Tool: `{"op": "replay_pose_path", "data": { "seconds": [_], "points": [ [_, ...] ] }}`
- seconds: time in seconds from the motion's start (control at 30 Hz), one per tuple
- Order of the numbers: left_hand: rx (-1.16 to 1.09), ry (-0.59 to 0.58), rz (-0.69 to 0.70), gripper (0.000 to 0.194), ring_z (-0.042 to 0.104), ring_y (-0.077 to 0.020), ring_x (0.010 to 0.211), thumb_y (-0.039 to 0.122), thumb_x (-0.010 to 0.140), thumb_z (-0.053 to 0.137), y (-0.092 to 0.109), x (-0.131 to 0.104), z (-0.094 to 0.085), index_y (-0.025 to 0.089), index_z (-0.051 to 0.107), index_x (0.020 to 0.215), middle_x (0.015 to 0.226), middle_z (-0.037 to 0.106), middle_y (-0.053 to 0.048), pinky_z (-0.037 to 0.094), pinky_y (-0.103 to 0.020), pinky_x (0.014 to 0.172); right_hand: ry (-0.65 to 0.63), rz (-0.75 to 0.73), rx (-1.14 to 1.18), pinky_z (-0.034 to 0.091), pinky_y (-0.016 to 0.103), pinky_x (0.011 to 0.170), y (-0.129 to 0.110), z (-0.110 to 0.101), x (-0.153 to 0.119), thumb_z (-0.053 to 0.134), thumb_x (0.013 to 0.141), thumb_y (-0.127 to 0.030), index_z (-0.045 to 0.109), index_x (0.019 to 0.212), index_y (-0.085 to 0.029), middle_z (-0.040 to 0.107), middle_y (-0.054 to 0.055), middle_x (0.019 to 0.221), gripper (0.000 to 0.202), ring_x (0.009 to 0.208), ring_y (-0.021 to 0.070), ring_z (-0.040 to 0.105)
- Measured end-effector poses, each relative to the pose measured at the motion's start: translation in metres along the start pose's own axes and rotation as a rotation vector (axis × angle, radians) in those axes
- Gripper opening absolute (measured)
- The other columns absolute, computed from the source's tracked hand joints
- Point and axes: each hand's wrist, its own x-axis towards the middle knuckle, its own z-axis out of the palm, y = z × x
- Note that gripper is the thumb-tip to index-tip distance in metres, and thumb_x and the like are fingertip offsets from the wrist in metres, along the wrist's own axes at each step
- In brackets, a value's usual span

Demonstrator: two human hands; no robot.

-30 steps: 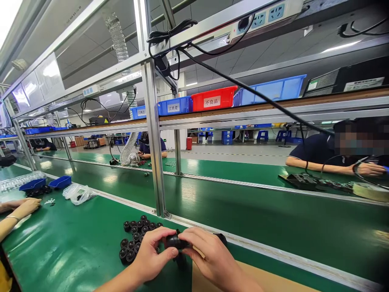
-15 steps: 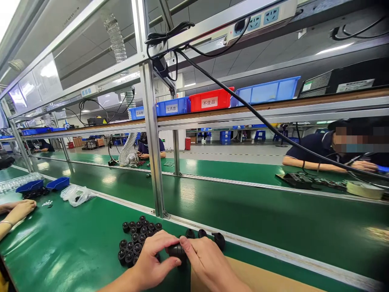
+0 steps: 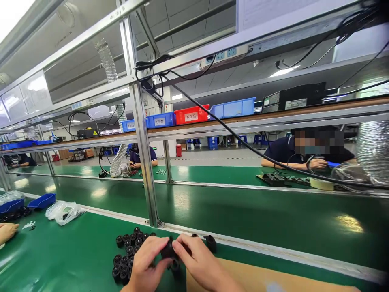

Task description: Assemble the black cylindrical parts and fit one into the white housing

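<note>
A small black round plastic part [image 3: 167, 249] is held between my two hands above the green bench. My left hand [image 3: 147, 260] grips its left side between thumb and forefinger. From the right, the fingertips of my right hand [image 3: 198, 260] press together against the same part. Just below, another dark piece [image 3: 175, 266] shows partly, and I cannot tell whether it is joined to the held one. Several black cylindrical parts [image 3: 124, 261] stand grouped beside my left hand, some hidden behind it. Beyond my right hand sits a black part with a spout-like tip [image 3: 210, 243].
A brown cardboard sheet [image 3: 240, 275] lies under my right forearm. An upright metal post [image 3: 146, 162] rises at the bench's far edge. To the left are a plastic bag [image 3: 63, 213], a blue scoop tray [image 3: 42, 201] and a co-worker's hand [image 3: 7, 232]. Another person [image 3: 279, 152] sits opposite.
The head view has shifted, so the scene sits lower and further left. The held black part is turned differently, and my right fingers now pinch its side. The co-worker's hand has drawn left.
</note>
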Motion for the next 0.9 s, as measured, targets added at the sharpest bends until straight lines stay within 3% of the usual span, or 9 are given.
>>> {"op": "replay_pose_path", "data": {
  "seconds": [0.07, 0.17, 0.23, 0.3, 0.43, 0.57, 0.73, 0.9],
  "points": [
    [0.033, 0.029, 0.002, 0.06, 0.079, -0.0245, 0.107, 0.029, 0.09, 0.087, -0.002, -0.003, 0.0, 0.033, 0.065, 0.145, 0.125, 0.08, -0.007, 0.068, -0.033, 0.094, 0.013, 0.065, 0.132, 0.036, 0.033, 0.065, 0.007, 0.006, 0.004, 0.043, 0.107, -0.069, 0.059, 0.08, -0.02, 0.064, 0.003, 0.073, 0.057, 0.071, 0.0224, 0.057],
    [-0.004, 0.01, -0.156, 0.063, 0.08, -0.0273, 0.109, 0.045, 0.094, 0.08, -0.006, -0.008, 0.0, 0.03, 0.059, 0.152, 0.133, 0.077, -0.011, 0.07, -0.033, 0.09, 0.01, 0.125, 0.261, 0.038, 0.031, 0.063, 0.013, 0.009, 0.008, 0.048, 0.102, -0.078, 0.06, 0.082, -0.019, 0.064, 0.003, 0.069, 0.063, 0.066, 0.0215, 0.058],
    [0.012, 0.004, -0.182, 0.047, 0.081, -0.0254, 0.106, 0.04, 0.099, 0.074, -0.007, -0.01, 0.0, 0.029, 0.066, 0.144, 0.125, 0.081, -0.008, 0.07, -0.031, 0.09, 0.02, 0.122, 0.27, 0.038, 0.031, 0.063, 0.014, 0.008, 0.009, 0.05, 0.101, -0.08, 0.06, 0.082, -0.019, 0.064, 0.003, 0.068, 0.065, 0.066, 0.0213, 0.058],
    [0.056, 0.013, -0.12, 0.036, 0.081, -0.0239, 0.106, 0.029, 0.098, 0.075, -0.006, -0.01, 0.001, 0.03, 0.073, 0.134, 0.12, 0.083, -0.006, 0.069, -0.03, 0.094, 0.024, 0.117, 0.293, 0.038, 0.031, 0.063, 0.014, 0.008, 0.009, 0.051, 0.1, -0.081, 0.059, 0.081, -0.019, 0.065, 0.003, 0.068, 0.065, 0.066, 0.0213, 0.059],
    [0.082, 0.034, 0.044, 0.044, 0.078, -0.0244, 0.115, 0.016, 0.094, 0.075, -0.008, -0.008, 0.003, 0.029, 0.069, 0.136, 0.127, 0.08, -0.007, 0.066, -0.033, 0.103, 0.013, 0.133, 0.422, 0.042, 0.031, 0.062, 0.017, 0.01, 0.012, 0.056, 0.096, -0.084, 0.06, 0.083, -0.019, 0.067, 0.004, 0.069, 0.066, 0.064, 0.0211, 0.061],
    [0.085, 0.041, 0.023, 0.05, 0.08, -0.024, 0.107, 0.016, 0.093, 0.078, -0.014, -0.011, 0.005, 0.029, 0.067, 0.14, 0.123, 0.081, -0.007, 0.07, -0.03, 0.093, 0.039, 0.163, 0.525, 0.044, 0.029, 0.06, 0.025, 0.018, 0.017, 0.066, 0.087, -0.087, 0.066, 0.09, -0.016, 0.065, 0.003, 0.07, 0.071, 0.064, 0.0206, 0.063],
    [0.091, 0.082, -0.011, 0.047, 0.08, -0.0252, 0.108, 0.022, 0.094, 0.077, -0.016, -0.021, 0.009, 0.032, 0.068, 0.139, 0.124, 0.081, -0.005, 0.069, -0.032, 0.096, 0.065, 0.216, 0.612, 0.049, 0.028, 0.063, 0.021, 0.021, 0.014, 0.087, 0.071, -0.076, 0.07, 0.114, -0.014, 0.066, 0.004, 0.082, 0.077, 0.074, 0.021, 0.064],
    [0.013, 0.106, -0.18, 0.057, 0.077, -0.0282, 0.114, 0.035, 0.096, 0.078, -0.009, -0.032, 0.023, 0.033, 0.058, 0.149, 0.135, 0.076, -0.008, 0.07, -0.036, 0.094, 0.107, 0.212, 0.508, 0.043, 0.028, 0.06, 0.006, 0.006, 0.015, 0.082, 0.076, -0.062, 0.073, 0.1, -0.013, 0.063, 0.003, 0.074, 0.055, 0.068, 0.0186, 0.057]
  ]
}}
